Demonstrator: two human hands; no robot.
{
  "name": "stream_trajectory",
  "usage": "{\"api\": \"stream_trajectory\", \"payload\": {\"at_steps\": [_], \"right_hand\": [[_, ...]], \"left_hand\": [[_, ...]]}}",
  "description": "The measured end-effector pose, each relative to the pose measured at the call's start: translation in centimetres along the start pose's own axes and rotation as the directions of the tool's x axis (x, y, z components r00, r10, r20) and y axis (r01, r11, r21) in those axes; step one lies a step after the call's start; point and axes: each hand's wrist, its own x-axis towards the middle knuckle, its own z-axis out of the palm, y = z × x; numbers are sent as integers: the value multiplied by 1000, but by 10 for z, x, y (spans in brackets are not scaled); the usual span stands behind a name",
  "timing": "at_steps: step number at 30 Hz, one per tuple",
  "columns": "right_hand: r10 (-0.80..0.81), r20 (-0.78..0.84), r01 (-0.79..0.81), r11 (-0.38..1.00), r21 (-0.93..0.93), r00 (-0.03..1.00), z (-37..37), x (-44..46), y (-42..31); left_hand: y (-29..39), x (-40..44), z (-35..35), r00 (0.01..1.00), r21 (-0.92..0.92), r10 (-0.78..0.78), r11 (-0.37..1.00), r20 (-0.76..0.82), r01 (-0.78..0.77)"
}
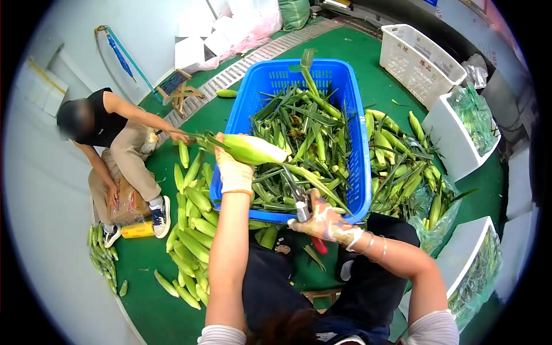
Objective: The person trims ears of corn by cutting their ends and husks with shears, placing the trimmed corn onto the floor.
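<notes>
My left hand [235, 171], in a pale glove, is closed around a green-husked ear of corn [257, 149] above the near left side of a blue basket [363, 144]. In my right hand [329, 223], whose glove is stained, are pruning shears [301, 208] with a red handle end. Their blades point up toward the ear's thick end; I cannot tell whether they touch it. Husk leaves and cut stalk ends [313, 132] fill much of the basket. Left of my forearm lies a pile of trimmed ears [192, 244] on the green floor.
A seated person [106, 135] is at the left beside a cardboard box [127, 201]. More corn and leaves [397, 167] lie right of the basket. White foam boxes [457, 135] line the right side, with a white crate [411, 63] behind. A folding stool [181, 92] stands back left.
</notes>
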Motion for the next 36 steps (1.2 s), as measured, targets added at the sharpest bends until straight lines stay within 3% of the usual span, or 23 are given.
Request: {"api": "stream_trajectory", "payload": {"at_steps": [3, 5, 7, 9, 11, 13, 15, 17, 18, 19, 20, 21, 22, 23, 25, 27, 29, 30, 31, 33, 35, 36], "right_hand": [[-260, -279, 249, 966, -75, 924, 29, 35, 19], [-340, -403, 356, 934, -36, 850, 34, 45, 17], [-324, -434, 347, 937, -28, 841, 40, 52, 7], [-323, -631, 343, 934, -95, 706, 53, 67, 13], [-386, -694, 410, 901, -142, 608, 51, 77, 15], [-200, -625, 300, 952, 57, 755, 40, 75, 4], [-259, -674, 264, 960, -98, 691, 40, 88, 19], [-270, -569, 238, 962, -133, 777, 32, 96, 47], [-185, -499, 184, 982, -51, 847, 22, 86, 44], [-70, -426, 180, 957, 225, 902, 18, 94, 59], [-58, -385, 210, 906, 367, 921, 7, 79, 41], [-50, -337, 226, 832, 507, 940, -3, 64, 23], [-56, -369, 185, 927, 326, 928, -1, 75, 32], [-221, -358, 257, 965, 57, 907, -4, 69, 18], [-288, -417, 347, 935, 72, 862, 7, 69, 5], [-323, -403, 394, 913, 105, 856, 8, 69, 0], [-239, -231, 325, 805, 496, 943, 6, 65, 1], [-233, -225, 322, 757, 568, 946, 0, 55, -4], [-189, -305, 343, 719, 605, 933, -1, 56, -5], [-201, -513, 449, 787, 423, 835, -11, 77, 12], [-75, -506, 411, 690, 595, 859, -40, 88, 27], [-46, -563, 365, 804, 469, 825, -55, 97, 36]], "left_hand": [[-13, -8, 0, 997, 8, 0, 1000, -81, 1], [-27, -18, 7, 990, 7, -7, 1000, -144, 8], [-41, -27, 11, 979, 19, -8, 1000, -206, 12], [-52, -28, 13, 936, 6, -50, 998, -348, 55], [-60, -22, 6, 959, 25, -41, 998, -280, 50], [-63, -13, 2, 971, 51, 10, 999, -237, 2], [-47, -21, 18, 943, 52, -19, 998, -333, 38], [-28, -4, -7, 962, 82, 108, 993, -252, -90], [-15, 0, -12, 964, 145, 121, 985, -238, -88], [-3, 3, -16, 964, 200, 142, 975, -224, -97], [7, -3, -6, 941, 395, 180, 917, -286, -55], [8, -8, -4, 936, 391, 192, 918, -294, -66], [6, -11, -1, 960, 360, 186, 927, -208, -102], [0, -15, 4, 977, 326, 178, 936, -119, -131], [-14, -27, 11, 977, 372, 202, 914, -73, -161], [-17, -22, 4, 990, 355, 127, 930, -55, -99], [-4, -14, -4, 995, 265, 80, 962, -61, -61], [2, -13, -9, 999, 201, 12, 980, -42, -3], [4, -10, -14, 998, 181, 40, 983, -47, -31], [10, -11, -15, 994, 140, 95, 986, -56, -86], [21, -9, -20, 978, 251, 204, 946, 33, -205], [24, -4, -26, 938, 452, 346, 840, -17, -301]]}}
